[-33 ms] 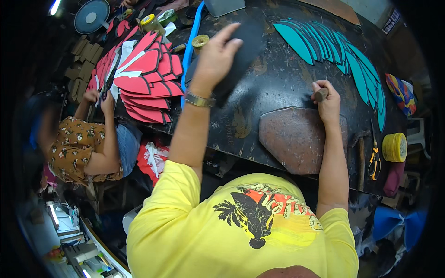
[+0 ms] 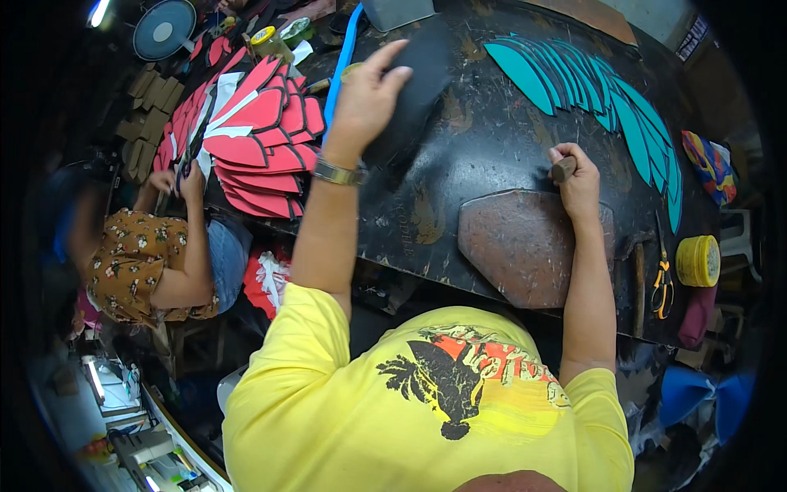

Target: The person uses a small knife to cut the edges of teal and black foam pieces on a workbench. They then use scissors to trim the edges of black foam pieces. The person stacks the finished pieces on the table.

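My left hand [image 2: 365, 107] is raised over the left part of the dark table [image 2: 393, 225], gripping the edge of a thin black sheet [image 2: 422, 78]. The sheet is blurred, and the fingers under it are hidden. On the right, my right hand [image 2: 582, 176] is closed round a tool with a brown wooden handle [image 2: 564, 169]; its working end is mostly hidden. Below that hand lies a worn brown board [image 2: 516, 246], partly covered by my right forearm. Teal leaf-shaped pieces with dark edges [image 2: 525, 78] are fanned out beyond my right hand.
Overlapping red pieces [image 2: 262, 152] pile up at left, beside a co-worker's hands [image 2: 190, 180]. A blue strip [image 2: 338, 78] runs along there. At right are orange-handled scissors [image 2: 662, 287], a yellow tub [image 2: 698, 261] and a colourful cloth bundle [image 2: 708, 168]. A fan [image 2: 163, 31] stands far left.
My left hand and the black sheet have shifted a little to the left. My right hand stays nearly in place with the wooden-handled tool. The co-worker's hands moved slightly.
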A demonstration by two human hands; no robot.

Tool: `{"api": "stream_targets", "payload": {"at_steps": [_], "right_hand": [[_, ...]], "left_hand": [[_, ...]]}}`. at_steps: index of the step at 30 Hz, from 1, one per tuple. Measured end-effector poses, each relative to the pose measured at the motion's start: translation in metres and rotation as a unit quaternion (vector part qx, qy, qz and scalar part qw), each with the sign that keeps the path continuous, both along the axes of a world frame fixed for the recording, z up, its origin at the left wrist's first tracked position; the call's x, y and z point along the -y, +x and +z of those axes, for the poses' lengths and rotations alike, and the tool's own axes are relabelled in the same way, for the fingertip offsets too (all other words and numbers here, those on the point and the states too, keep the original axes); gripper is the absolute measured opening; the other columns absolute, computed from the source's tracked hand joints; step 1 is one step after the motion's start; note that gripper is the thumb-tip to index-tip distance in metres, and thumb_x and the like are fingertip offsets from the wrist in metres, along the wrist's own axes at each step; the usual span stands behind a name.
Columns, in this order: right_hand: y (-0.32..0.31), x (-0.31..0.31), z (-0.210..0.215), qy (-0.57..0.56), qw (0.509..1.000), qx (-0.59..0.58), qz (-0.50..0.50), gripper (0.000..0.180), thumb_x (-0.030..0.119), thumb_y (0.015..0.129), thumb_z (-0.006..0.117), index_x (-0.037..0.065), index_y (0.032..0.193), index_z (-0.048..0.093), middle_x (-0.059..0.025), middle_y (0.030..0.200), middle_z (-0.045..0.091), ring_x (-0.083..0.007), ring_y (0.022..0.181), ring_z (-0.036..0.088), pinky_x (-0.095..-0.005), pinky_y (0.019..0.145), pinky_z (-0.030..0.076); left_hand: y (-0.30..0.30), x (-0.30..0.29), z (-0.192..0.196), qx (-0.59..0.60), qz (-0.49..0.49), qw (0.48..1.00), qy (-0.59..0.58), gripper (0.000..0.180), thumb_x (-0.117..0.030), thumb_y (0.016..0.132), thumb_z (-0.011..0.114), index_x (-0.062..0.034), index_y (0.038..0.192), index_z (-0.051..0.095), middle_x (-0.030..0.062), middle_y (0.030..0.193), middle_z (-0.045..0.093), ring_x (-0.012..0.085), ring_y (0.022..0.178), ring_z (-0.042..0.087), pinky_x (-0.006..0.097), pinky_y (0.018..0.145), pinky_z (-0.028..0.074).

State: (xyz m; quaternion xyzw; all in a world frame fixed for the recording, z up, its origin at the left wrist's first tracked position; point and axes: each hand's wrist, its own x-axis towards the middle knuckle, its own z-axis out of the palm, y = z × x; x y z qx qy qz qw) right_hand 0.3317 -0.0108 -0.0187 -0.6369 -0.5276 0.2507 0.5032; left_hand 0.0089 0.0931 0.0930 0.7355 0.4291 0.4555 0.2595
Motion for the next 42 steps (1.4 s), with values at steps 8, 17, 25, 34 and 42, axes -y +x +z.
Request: {"api": "stream_targets", "payload": {"at_steps": [8,17,25,34,42], "right_hand": [[-0.004,-0.001,0.006,0.029,0.995,0.091,0.017,0.019,0.021,0.095,0.072,0.003,0.095,0.066,-0.0015,0.073,0.062,-0.0078,0.069,0.053,-0.0266,0.062,0.044],[-0.002,-0.002,0.003,0.009,0.991,0.133,0.031,0.016,0.022,0.092,0.073,0.007,0.097,0.068,-0.0141,0.08,0.071,-0.0264,0.073,0.069,-0.0357,0.067,0.05],[-0.003,0.0,0.005,-0.009,0.986,0.159,0.038,0.015,0.022,0.092,0.073,0.009,0.099,0.069,-0.0153,0.083,0.072,-0.0318,0.079,0.07,-0.0381,0.069,0.051],[-0.002,0.002,0.008,-0.021,0.985,0.161,0.052,0.014,0.02,0.091,0.072,0.009,0.099,0.068,-0.0158,0.086,0.072,-0.0328,0.082,0.071,-0.0385,0.071,0.051],[0.005,-0.001,0.002,-0.016,0.978,0.21,0.003,0.016,0.011,0.089,0.064,0.011,0.105,0.066,-0.0185,0.094,0.072,-0.0403,0.092,0.069,-0.0424,0.075,0.051]], "left_hand": [[-0.052,-0.039,-0.012,-0.236,0.088,0.967,-0.027,0.047,-0.029,0.089,0.074,-0.0031,0.128,0.067,0.0204,0.116,0.07,0.0313,0.102,0.069,0.039,0.091,0.053],[-0.083,0.021,-0.028,-0.176,0.125,0.976,0.007,0.082,-0.046,0.076,0.086,-0.0015,0.138,0.058,0.0212,0.133,0.059,0.0334,0.122,0.059,0.041,0.102,0.048],[-0.067,0.05,-0.058,0.052,0.078,0.985,-0.142,0.092,-0.032,0.076,0.089,0.0056,0.147,0.044,0.0232,0.135,0.059,0.0246,0.122,0.06,0.035,0.102,0.047],[-0.039,0.025,-0.075,0.022,0.145,0.989,-0.035,0.088,-0.032,0.079,0.087,0.0049,0.147,0.043,0.0255,0.136,0.057,0.0324,0.124,0.059,0.037,0.104,0.046],[-0.024,0.053,-0.045,-0.057,0.204,0.968,0.135,0.072,-0.024,0.086,0.082,0.0054,0.142,0.048,0.019,0.132,0.058,0.0248,0.121,0.058,0.035,0.105,0.045]]}}
